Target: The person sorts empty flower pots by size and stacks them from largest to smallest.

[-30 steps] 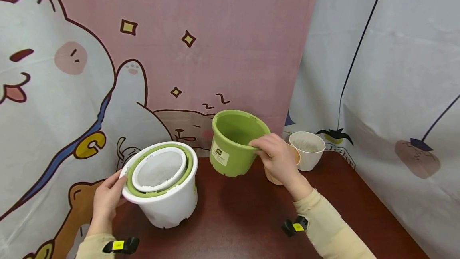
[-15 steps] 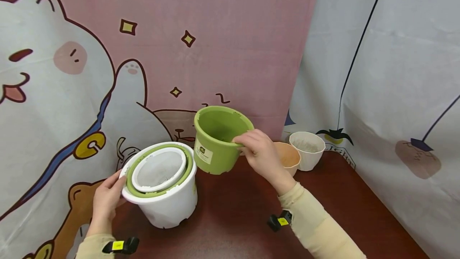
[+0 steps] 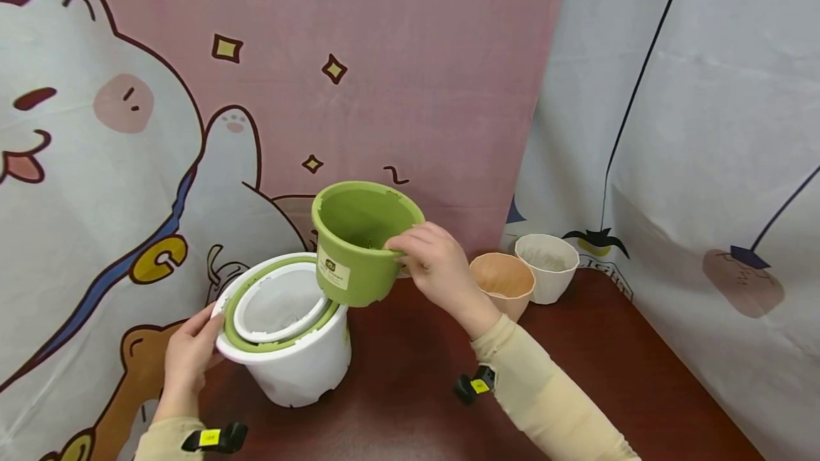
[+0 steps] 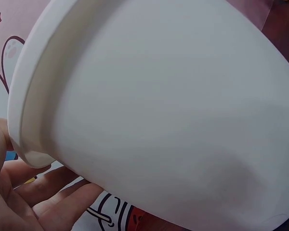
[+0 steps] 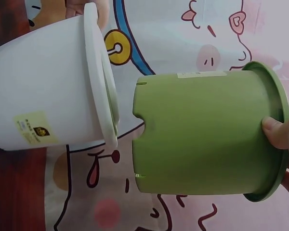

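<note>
My left hand [image 3: 188, 358] grips the left rim of a large white flowerpot [image 3: 297, 375], thumb on top and fingers under the lip. Nested inside that pot are a green flowerpot, only its rim [image 3: 274, 346] showing, and a smaller white pot [image 3: 278, 304]. From the right, my right hand [image 3: 443, 270] pinches the rim of another green flowerpot [image 3: 368, 277] with a pale label, held up and slightly tilted. Its base overlaps the right side of the nested stack in the head view. In the right wrist view, the held pot's notched bottom [image 5: 140, 130] faces the stack's rim, a gap between them.
On the dark red table [image 3: 410, 390], a peach pot [image 3: 502, 276] and a cream pot [image 3: 547, 269] stand at the back right. A cartoon-printed pink and white cloth [image 3: 423, 77] hangs behind, and a pale cloth [image 3: 724, 162] closes off the right side.
My right hand has carried the green flowerpot leftward and slightly up, from beside the stack to over its right edge. The peach pot is now uncovered. My left hand and the stack stay put.
</note>
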Motion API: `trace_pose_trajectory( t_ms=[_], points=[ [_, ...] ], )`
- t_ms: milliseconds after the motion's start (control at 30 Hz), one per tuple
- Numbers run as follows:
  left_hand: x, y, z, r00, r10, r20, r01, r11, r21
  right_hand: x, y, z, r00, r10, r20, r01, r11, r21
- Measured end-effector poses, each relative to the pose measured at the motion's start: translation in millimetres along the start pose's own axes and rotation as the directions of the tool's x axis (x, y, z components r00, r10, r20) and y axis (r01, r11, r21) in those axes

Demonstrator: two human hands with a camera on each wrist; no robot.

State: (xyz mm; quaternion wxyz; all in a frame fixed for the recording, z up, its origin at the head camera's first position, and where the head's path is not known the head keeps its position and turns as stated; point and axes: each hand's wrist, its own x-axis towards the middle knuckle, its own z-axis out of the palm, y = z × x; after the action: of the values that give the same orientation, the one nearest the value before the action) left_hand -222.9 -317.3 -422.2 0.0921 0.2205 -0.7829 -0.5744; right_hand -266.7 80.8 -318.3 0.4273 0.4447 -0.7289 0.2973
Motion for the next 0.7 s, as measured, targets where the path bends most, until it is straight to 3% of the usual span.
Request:
trace_pose_trajectory(
  t_ms=[233,700],
  points=[
    [0.6,0.1,1.6,1.000,0.002,0.006,-0.002,1.000,-0.006,8,-2,10,0.999,-0.038,-0.034,0.038,0.999,-0.010],
    [0.7,-1.0,0.8,1.000,0.002,-0.009,-0.002,1.000,-0.010,28,-18,31,0.997,-0.081,-0.007,0.081,0.997,-0.011]
  ],
)
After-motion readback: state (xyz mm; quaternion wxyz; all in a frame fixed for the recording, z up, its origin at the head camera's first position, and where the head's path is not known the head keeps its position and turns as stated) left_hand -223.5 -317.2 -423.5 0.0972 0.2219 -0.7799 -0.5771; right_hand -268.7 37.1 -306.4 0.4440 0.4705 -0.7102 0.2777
